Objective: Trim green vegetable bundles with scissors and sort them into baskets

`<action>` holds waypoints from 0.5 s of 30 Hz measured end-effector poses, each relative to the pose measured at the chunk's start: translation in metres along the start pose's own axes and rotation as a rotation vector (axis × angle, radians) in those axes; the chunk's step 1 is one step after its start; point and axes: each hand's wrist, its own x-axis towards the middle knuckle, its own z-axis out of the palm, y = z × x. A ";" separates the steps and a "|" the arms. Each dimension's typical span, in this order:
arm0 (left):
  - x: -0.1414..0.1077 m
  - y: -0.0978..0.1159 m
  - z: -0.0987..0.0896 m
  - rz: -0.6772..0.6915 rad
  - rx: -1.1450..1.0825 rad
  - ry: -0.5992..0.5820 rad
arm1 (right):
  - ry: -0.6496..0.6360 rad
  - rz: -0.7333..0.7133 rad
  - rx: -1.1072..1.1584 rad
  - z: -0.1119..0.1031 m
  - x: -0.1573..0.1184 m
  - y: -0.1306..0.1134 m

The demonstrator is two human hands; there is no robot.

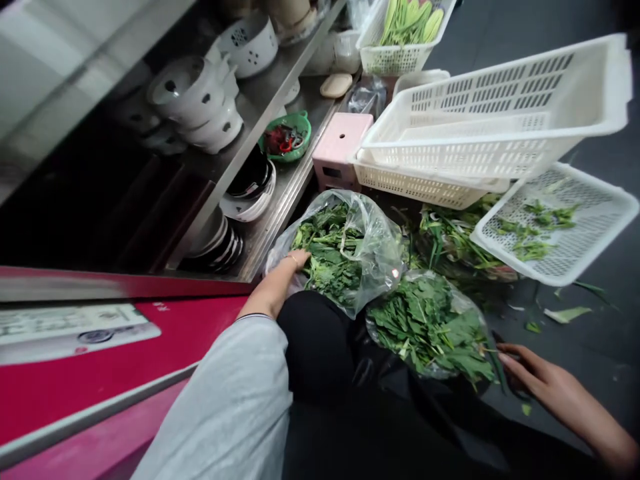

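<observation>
My left hand (299, 258) reaches into an open clear plastic bag (373, 250) of leafy greens (330, 257). Its fingers are mostly hidden among the leaves at the bag's left side. A second clear bag, nearer my legs, is heaped with broad-leaved greens (433, 327). At that bag's right edge is my right hand (533, 370), its fingers closed around something dark and narrow that I cannot make out. A long green leaf (499, 373) hangs beside those fingertips.
A white basket (595, 227) with a few sprigs stands at right; larger white crates (490, 153) lie beyond, beside a pink stool (340, 143). Metal shelves (280, 220) at left hold bowls (200, 100) and a green basket (295, 150). Leaf scraps (567, 315) litter the dark floor.
</observation>
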 end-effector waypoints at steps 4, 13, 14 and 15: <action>0.021 -0.002 0.041 0.070 0.088 -0.090 | -0.016 0.067 0.018 0.000 0.008 -0.010; 0.023 -0.012 0.068 0.164 0.227 0.106 | -0.063 0.070 -0.032 0.003 0.023 -0.019; 0.023 -0.010 0.069 0.149 0.222 0.112 | -0.038 0.041 -0.080 0.004 0.022 -0.021; 0.023 -0.009 0.066 0.154 0.222 0.109 | -0.004 0.006 -0.134 0.004 0.021 -0.023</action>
